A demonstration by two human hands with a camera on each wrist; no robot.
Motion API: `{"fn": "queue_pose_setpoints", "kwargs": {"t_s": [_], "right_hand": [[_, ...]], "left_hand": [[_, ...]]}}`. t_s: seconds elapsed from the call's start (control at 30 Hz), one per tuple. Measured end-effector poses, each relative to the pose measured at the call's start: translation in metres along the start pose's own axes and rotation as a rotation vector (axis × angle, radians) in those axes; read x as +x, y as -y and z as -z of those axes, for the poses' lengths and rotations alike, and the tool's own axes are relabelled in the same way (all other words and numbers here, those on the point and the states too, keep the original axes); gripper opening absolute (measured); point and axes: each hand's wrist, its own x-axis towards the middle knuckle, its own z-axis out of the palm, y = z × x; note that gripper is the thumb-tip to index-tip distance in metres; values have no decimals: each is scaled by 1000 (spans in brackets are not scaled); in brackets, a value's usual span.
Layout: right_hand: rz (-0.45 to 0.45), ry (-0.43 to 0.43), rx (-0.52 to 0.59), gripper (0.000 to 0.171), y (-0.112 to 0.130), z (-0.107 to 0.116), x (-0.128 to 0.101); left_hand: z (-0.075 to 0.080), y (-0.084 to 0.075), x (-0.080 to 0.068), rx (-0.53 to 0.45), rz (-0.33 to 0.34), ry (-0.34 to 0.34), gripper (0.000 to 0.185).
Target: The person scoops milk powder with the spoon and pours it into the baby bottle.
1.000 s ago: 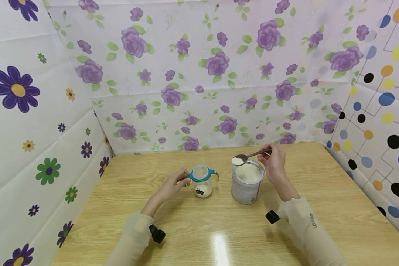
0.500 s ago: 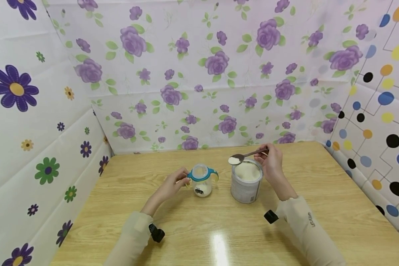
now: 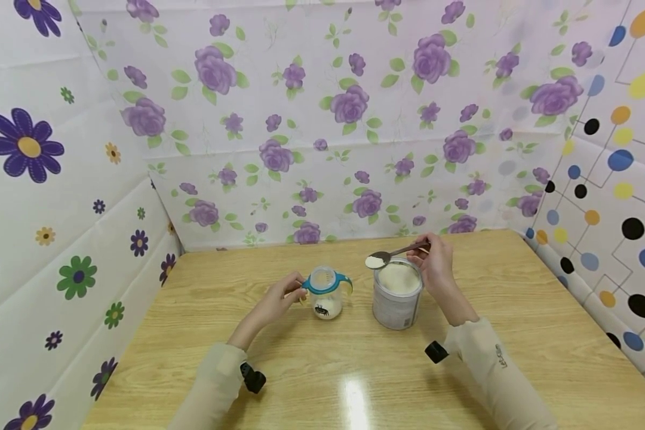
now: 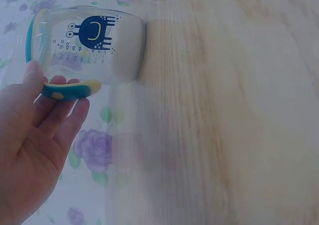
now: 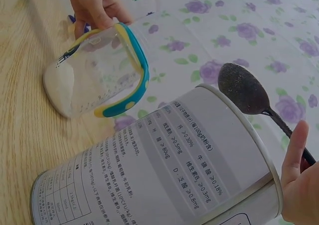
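Note:
A clear baby bottle [image 3: 326,292] with teal handles and white powder at its bottom stands on the wooden table [image 3: 355,370]. My left hand [image 3: 279,297] holds its left handle [image 4: 70,89] between thumb and fingers. To its right stands an open tin [image 3: 398,294] full of white powder. My right hand [image 3: 435,263] pinches a metal spoon [image 3: 389,255] heaped with powder, held level over the tin's left rim. In the right wrist view the spoon's [image 5: 246,91] underside shows above the tin [image 5: 164,170], with the bottle [image 5: 99,70] beyond.
Flower-patterned sheets wall the table at the back [image 3: 322,137] and left [image 3: 59,209]; a dotted sheet [image 3: 613,197] closes the right side. Bare tabletop lies in front of the bottle and tin and to the right of the tin.
The spoon of powder has drifted a little to the left, from over the tin toward the bottle. My left hand and the bottle have stayed put.

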Motion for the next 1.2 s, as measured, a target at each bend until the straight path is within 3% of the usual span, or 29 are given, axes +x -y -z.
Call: {"fn": "queue_pose_setpoints", "kwargs": {"t_s": [1.2], "right_hand": [[-14, 124, -50, 35, -8, -14, -6]], "left_hand": [[0, -2, -2, -13, -20, -9, 9]]}}
